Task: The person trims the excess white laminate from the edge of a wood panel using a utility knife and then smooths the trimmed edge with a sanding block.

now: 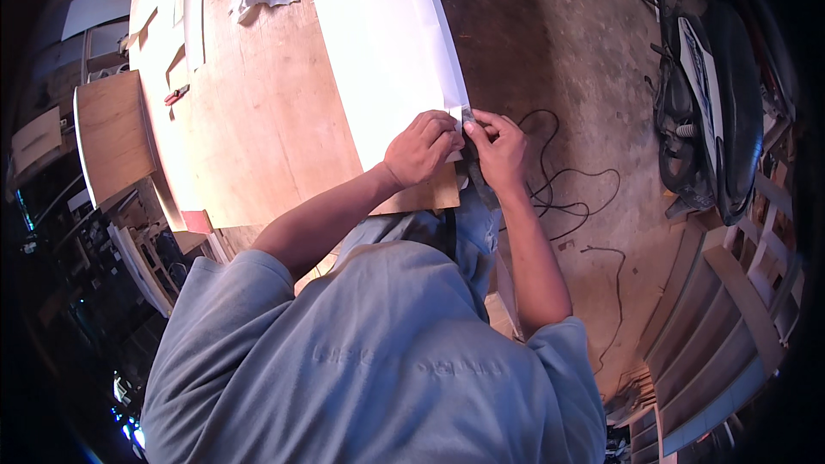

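The white sheet (382,43) lies at the surface's (266,112) edge, probably so I can reach. My right fingers (476,133) pinch a grey bit (467,114); I can't tell if my left fingers (436,126) grip.

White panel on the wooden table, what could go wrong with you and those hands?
The white panel lies along the right edge of the wooden table, so a bump might make it slip off. The left hand and right hand are close together at its near corner, so a hard press could bend it. A dark cable loops on the floor nearby; feet might catch on it.
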A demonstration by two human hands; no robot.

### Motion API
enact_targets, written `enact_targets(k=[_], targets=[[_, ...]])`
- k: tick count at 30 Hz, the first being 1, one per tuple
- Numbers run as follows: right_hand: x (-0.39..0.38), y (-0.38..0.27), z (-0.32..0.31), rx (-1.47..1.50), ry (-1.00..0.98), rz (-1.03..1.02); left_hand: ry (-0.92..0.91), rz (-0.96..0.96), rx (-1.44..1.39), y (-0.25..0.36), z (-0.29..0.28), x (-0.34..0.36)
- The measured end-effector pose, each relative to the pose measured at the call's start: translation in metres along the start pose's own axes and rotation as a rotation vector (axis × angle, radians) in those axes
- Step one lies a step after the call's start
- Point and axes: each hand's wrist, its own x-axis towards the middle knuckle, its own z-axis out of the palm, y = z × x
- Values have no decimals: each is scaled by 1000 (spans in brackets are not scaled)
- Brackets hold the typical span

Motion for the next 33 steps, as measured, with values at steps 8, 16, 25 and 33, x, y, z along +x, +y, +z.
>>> enact_targets(k=[8, 16, 25, 33], targets=[[-7, 15, -4, 102, 9, -5, 18, -12, -29, -2, 0, -3], [7, 1, -5, -8, -10, -15, 2, -42, -91, -2, 0, -5], [13, -10, -3, -21, -38, -66, 44, -70, -109, -2, 2, -8], [14, -8, -13, -21, -75, -35, 42, -95, -110, -2, 2, -12]])
